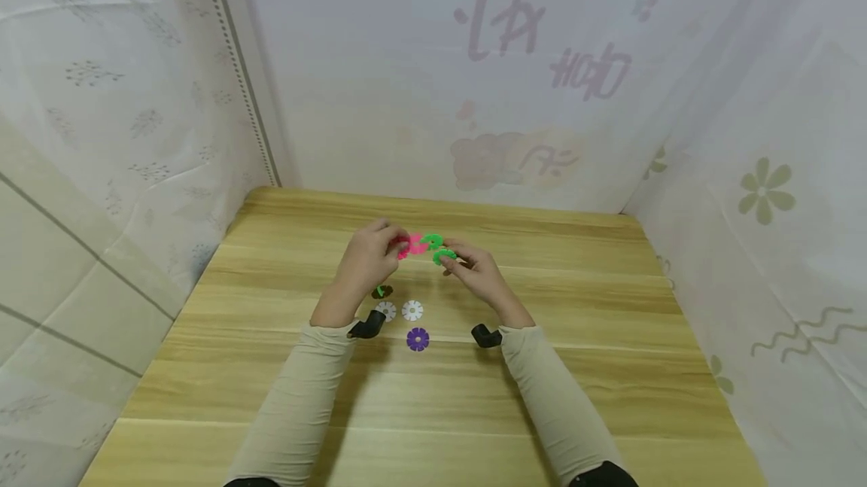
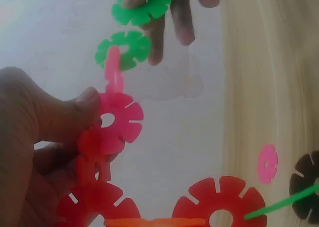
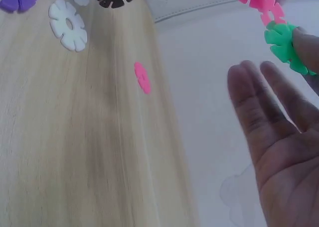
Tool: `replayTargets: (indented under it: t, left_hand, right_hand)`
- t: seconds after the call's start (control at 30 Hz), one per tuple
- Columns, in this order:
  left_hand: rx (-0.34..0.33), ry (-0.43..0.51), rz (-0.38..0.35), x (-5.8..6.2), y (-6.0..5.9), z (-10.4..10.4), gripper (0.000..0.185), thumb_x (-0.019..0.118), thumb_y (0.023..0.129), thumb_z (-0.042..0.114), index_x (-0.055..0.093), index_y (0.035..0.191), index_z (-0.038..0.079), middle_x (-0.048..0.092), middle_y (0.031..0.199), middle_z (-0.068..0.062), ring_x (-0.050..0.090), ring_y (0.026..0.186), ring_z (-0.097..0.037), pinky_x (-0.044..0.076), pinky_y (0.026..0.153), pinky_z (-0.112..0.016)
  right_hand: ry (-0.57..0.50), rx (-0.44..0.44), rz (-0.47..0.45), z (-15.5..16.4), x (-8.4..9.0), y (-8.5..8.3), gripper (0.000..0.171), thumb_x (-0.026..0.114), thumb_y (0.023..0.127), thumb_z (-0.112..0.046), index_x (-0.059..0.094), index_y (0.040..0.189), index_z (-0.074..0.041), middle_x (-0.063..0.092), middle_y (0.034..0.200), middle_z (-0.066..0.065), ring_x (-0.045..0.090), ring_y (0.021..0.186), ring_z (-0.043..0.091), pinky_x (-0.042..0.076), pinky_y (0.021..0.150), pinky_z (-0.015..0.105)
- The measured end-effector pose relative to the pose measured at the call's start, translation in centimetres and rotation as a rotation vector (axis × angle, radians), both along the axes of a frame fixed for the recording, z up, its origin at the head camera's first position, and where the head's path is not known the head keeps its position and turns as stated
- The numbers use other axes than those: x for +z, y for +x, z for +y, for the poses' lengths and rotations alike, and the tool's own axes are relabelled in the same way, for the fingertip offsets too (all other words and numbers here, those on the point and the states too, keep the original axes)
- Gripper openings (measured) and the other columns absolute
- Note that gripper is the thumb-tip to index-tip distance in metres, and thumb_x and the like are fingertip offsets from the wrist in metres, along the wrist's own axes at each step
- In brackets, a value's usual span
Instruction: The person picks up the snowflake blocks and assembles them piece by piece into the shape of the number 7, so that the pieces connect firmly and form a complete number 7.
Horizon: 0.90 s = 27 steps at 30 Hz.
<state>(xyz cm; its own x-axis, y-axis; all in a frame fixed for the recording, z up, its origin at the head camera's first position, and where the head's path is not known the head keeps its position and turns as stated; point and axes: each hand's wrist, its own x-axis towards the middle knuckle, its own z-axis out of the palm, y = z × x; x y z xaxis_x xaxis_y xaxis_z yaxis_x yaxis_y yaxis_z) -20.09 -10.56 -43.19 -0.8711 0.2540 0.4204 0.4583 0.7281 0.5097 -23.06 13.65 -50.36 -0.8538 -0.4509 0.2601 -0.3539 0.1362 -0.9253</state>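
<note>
My left hand (image 1: 368, 260) grips a chain of slotted plastic flower discs between thumb and fingers, at a pink disc (image 2: 130, 118) and the red ones below it. At the chain's far end sits a green disc (image 2: 137, 47), slotted into a pink one. The lower part runs through a red disc (image 2: 199, 202), an orange disc (image 2: 154, 222) seen edge-on and a thin green disc (image 2: 284, 203) to a dark brown disc (image 2: 303, 173). My right hand (image 1: 482, 276) pinches another green disc (image 2: 158, 10) close beside the chain's green end; its other fingers are extended.
Nearer my body, two white discs (image 1: 418, 312) (image 1: 390, 312) and a purple disc (image 1: 411, 340) lie on the wooden table (image 1: 420, 419). A loose pink disc (image 3: 141, 78) lies farther back. Cloth-covered walls (image 1: 379, 95) enclose the table's back and sides.
</note>
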Motion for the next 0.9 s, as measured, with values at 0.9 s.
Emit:
replayTargets:
  t: [0.9]
  left_hand:
    - [0.006,-0.141,0.181,-0.2,-0.4,0.2,0.016,0.074,0.091,0.038,0.081,0.099,0.025,0.063,0.092,0.011,0.052,0.066,-0.007,0.030,0.068,-0.038]
  right_hand:
    - [-0.150,0.039,0.009,-1.3,3.1,1.6,0.020,0.051,0.102,0.006,0.064,0.116,0.011,0.068,0.108,0.031,0.073,0.088,0.035,0.059,0.068,0.050]
